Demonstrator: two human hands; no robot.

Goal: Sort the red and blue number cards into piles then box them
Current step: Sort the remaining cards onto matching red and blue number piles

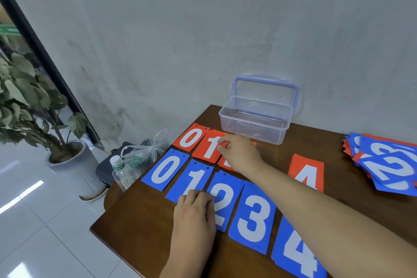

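Reaching your right hand (240, 156) over the red 1 card (208, 149), fingers (222, 142) curled, left hand (194, 212) on the blue 1 card (196, 178), fingers (198, 196) bent, both grips unclear.

Table (140, 221): dark brown wood, smooth, low sheen. Red cards (191, 137) and blue cards (253, 216): thin stiff sheet, card or plastic, can't tell which; matt faces, flat white printed numbers, small punched holes at top edge. Box (255, 128): clear plastic, smooth, slightly glossy. Lid (266, 88): same clear plastic, blue rim strip. Bottle (121, 176): clear plastic, white cap, paper-like label. Bag (144, 151): thin clear plastic film, crinkled, shiny. Wall (203, 29): grey, matt, mottled and rough-looking. Floor (33, 221): pale tiles, very glossy, bright reflections. Plant pot (74, 160): grey, smooth. Leaves (20, 88): dull, matt green.
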